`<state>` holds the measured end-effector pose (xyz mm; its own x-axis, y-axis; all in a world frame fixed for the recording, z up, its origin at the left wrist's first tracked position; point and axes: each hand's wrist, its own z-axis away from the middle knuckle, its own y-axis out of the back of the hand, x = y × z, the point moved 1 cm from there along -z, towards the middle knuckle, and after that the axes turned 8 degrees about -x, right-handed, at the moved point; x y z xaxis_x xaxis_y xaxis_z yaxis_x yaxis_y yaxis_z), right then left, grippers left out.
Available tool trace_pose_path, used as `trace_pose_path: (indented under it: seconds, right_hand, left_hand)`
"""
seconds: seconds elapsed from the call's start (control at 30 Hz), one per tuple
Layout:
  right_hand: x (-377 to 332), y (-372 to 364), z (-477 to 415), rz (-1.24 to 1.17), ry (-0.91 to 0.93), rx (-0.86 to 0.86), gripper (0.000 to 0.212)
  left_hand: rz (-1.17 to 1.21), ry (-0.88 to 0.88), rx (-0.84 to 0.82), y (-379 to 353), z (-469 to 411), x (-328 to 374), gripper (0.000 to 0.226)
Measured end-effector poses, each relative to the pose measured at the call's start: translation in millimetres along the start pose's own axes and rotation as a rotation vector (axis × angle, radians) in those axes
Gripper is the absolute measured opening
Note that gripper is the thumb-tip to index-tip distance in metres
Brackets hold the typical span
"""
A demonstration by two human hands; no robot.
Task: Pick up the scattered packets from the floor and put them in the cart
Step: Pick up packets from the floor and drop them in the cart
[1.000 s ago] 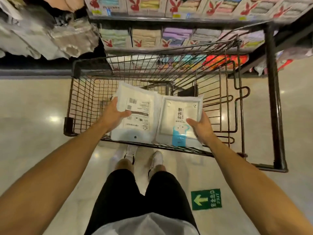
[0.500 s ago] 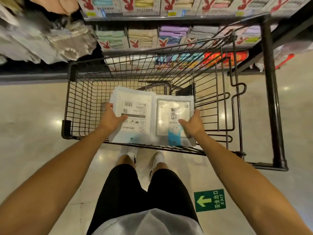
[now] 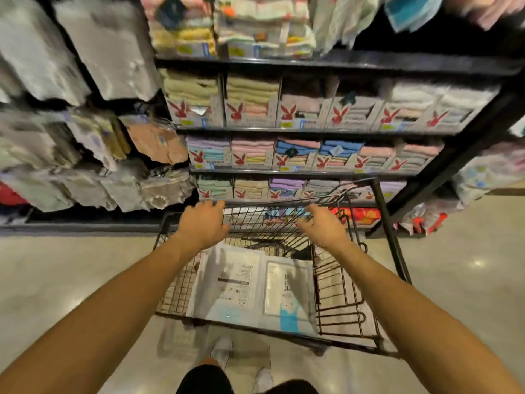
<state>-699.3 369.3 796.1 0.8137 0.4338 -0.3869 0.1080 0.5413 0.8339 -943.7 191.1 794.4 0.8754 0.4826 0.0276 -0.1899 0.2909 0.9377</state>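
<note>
Nearest the body, the labelled packet and the blue-printed packet lay flat side by side in the cart, long axes running away from the person. Past and above them the left hand and right hand hovered open and empty, each about equally near its packet, with the towel shelves beyond.
</note>
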Motion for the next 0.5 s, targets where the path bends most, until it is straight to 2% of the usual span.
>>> trace_pose_path:
  seconds: [0.07, 0.17, 0.33, 0.5]
  right_hand:
    - [-39, 32, 3, 0.180, 0.146, 0.124, 0.052]
    - [-103, 62, 11, 0.350, 0.329, 0.246, 0.056]
    - [-234, 72, 32, 0.392, 0.591, 0.229, 0.060]
    - [-390, 36, 90, 0.444, 0.859, 0.207, 0.056]
  left_hand:
    - [-0.053, 0.012, 0.129, 45, 14, -6, 0.059]
    - [-0.058, 0.077, 0.235, 97, 52, -30, 0.062]
    - [-0.044, 0.279, 0.289, 146, 130, -111, 0.065]
    - [-0.106, 0.554, 0.306, 152, 246, -204, 0.066]
